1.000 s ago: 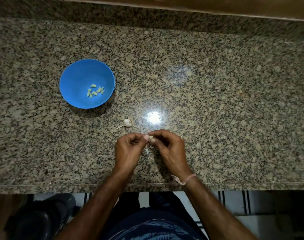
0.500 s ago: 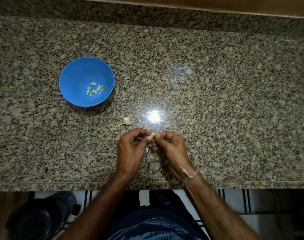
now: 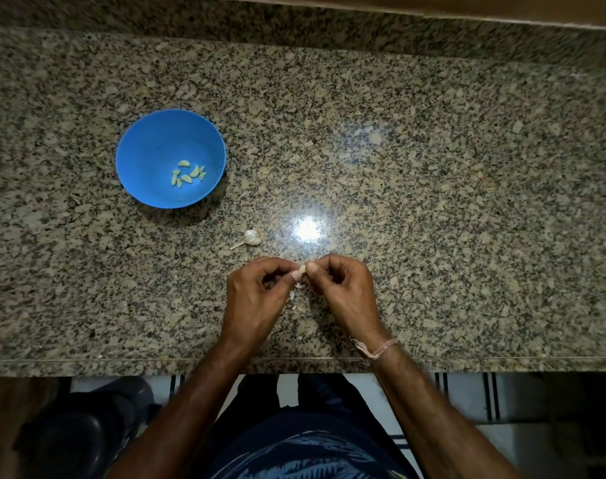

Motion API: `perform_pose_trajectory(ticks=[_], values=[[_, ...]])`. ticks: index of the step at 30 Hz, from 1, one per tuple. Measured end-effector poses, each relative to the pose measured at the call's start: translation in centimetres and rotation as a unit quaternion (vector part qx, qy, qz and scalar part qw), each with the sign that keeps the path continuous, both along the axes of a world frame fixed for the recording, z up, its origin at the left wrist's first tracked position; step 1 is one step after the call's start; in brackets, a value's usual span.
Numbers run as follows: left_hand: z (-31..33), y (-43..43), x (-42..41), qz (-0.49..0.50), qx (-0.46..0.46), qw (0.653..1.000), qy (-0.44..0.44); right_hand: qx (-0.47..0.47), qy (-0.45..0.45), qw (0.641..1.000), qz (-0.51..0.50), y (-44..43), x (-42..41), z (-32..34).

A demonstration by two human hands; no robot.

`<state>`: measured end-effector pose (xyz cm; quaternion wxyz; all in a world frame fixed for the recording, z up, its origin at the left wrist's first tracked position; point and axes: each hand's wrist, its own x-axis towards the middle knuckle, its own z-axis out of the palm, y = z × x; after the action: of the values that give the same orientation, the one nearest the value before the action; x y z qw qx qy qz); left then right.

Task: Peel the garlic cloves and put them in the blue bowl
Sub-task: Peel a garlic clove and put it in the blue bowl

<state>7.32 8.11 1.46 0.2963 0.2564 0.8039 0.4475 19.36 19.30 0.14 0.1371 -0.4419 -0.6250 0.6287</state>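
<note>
1. The left hand (image 3: 256, 299) and the right hand (image 3: 343, 292) meet over the near middle of the speckled stone desk (image 3: 433, 202), fingertips together.
2. Between them sits a small pale garlic clove (image 3: 302, 268); the grip of each hand is clamped on it, thumb and forefinger of both sides pinching it at its two ends.
3. The other fingers of both hands are curled in toward the palms.
4. Just under the hands, at 6 o'clock from the clove, thin white bits of peel (image 3: 296, 299) lie on the desk.
5. A small garlic bulb (image 3: 252, 237) with a short stalk lies on the desk at about 10 o'clock from the hands, near them but apart.
6. The blue bowl (image 3: 149, 157) stands farther off, also at about 10 o'clock, well apart from the hands and beyond the bulb.
7. In the bowl lies a small cluster of peeled cloves (image 3: 188, 175), toward its 4 o'clock side.
8. A bright spot of lamp glare (image 3: 308, 229) shows on the desk at 12 o'clock from the hands.
9. A pale thread bracelet (image 3: 376, 349) is tied round the right wrist, at the desk's near edge.
</note>
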Motion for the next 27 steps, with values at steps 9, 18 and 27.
perform_pose_trajectory(ticks=[9, 18, 27], values=[[0.3, -0.2, -0.7, -0.08, -0.012, 0.994, 0.075, 0.007, -0.002, 1.0, 0.019, 0.0, 0.3, 0.1], [0.5, 0.3, -0.6, -0.065, -0.022, 0.996, 0.049, -0.035, 0.025, 0.998, 0.048, 0.3, 0.9, -0.2], [-0.7, 0.6, -0.9, -0.01, -0.075, 0.993, 0.094, -0.127, 0.056, 0.99, 0.006, 0.1, 1.1, -0.5]])
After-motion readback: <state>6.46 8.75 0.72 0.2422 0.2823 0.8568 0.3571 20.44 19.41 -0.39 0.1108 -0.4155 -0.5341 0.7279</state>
